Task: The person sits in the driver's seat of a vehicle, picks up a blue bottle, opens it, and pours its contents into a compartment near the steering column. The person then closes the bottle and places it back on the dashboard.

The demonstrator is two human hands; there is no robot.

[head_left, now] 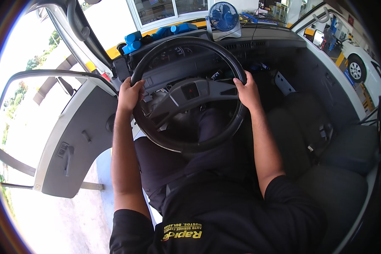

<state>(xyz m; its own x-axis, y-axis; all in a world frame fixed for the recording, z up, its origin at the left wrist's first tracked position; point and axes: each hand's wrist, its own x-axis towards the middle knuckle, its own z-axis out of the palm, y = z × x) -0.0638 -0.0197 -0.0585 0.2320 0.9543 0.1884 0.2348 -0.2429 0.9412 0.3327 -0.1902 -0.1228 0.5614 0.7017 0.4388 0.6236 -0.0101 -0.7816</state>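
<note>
A large black steering wheel [190, 147] fills the space in front of me, its hub and spokes tilted. On the left side of its rim, my left hand [130, 95] is closed with the thumb over the rim. My right hand [247, 91] grips the right side at about the same height, thumb on the inner edge. Behind the upper rim sits the instrument cluster [169, 56], partly covered by the wheel. My legs in dark trousers [161, 158] are under the wheel's lower part.
To the left, the grey driver's door [78, 135] stands open over pale ground. A blue fan [223, 17] and blue objects [133, 41] rest on the dashboard [266, 39]. Dark seats [347, 186] lie to my right. A white vehicle [362, 63] shows beyond the passenger window.
</note>
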